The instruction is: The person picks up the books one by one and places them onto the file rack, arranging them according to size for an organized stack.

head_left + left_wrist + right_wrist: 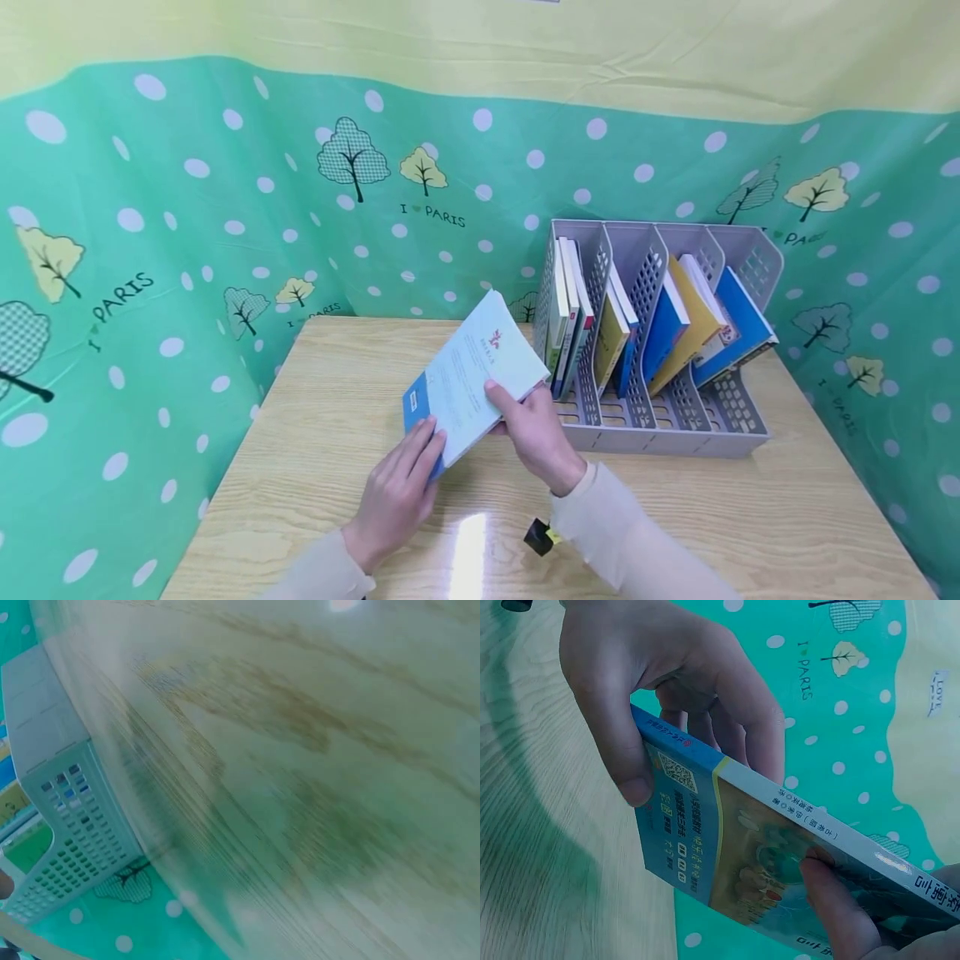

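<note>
A book [468, 358] with a pale cover and blue lower band is tilted above the table, left of the file rack. My left hand [393, 496] grips its blue end. My right hand [536, 433] holds the opposite edge, thumb across the pale cover. From below, the right wrist view shows the book's illustrated cover [757, 855], QR code and spine. There, the left hand [660, 660] has its thumb on the illustrated side and fingers behind; a digit of the right hand [844, 911] presses that cover. The left wrist view shows mostly tabletop, neither hand's grip.
A grey file rack [660, 442] with perforated dividers stands at the right, several books leaning in its compartments. A small black object [538, 537] lies by my right sleeve on the wooden table [322, 400]. A green-and-yellow patterned curtain [285, 167] hangs behind and at both sides.
</note>
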Tool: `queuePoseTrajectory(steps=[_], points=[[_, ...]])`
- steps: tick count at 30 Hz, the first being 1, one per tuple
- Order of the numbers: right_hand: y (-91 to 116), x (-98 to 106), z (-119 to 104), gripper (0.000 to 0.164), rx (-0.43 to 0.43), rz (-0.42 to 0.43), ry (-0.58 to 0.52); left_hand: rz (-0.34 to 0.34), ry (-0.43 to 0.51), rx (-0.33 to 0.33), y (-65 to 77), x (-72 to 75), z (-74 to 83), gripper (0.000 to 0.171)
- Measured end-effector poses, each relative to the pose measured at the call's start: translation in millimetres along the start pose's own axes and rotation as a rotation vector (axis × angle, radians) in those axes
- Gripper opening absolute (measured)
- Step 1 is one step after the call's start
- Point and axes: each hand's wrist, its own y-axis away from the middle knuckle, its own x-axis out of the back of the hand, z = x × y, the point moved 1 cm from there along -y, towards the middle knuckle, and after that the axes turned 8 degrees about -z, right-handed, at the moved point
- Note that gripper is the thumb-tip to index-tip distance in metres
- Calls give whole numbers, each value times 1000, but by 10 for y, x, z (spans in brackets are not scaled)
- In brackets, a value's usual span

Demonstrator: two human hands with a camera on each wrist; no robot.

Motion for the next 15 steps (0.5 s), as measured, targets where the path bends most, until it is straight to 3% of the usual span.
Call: queuePoseTrajectory(steps=[9, 15], points=[[48, 70, -33, 38, 58, 22, 139, -49, 67, 30, -41, -89, 60, 52], [118, 82, -115, 40, 120, 37, 228, -134, 102, 72, -62, -119, 88, 76]])
